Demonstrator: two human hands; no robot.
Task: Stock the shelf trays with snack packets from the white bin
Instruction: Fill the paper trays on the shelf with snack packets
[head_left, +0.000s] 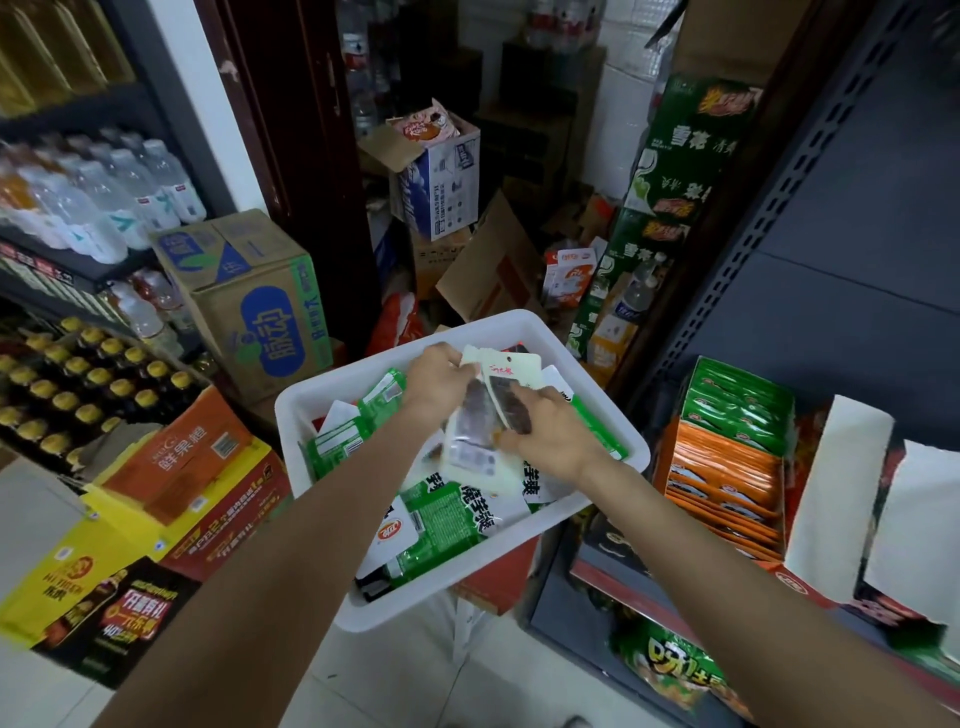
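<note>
Two bare hands work over the white rectangular plastic bin (306, 410) in the head view. Left hand (436, 382) pinches the top edge of a clear-and-white snack packet with dark contents (475, 415). Right hand (550, 434) grips a second, similar white-topped packet (506, 384) lying just beside and overlapping the first. Both packets sit above the bin's heap of green-and-white snack packets (441, 525). Right of the bin, a shelf tray of orange packets (722, 478) stands with green packets (737, 405) behind it. Left: yellow-capped dark bottles (78, 384) and a blue-printed cardboard carton (260, 306).
</note>
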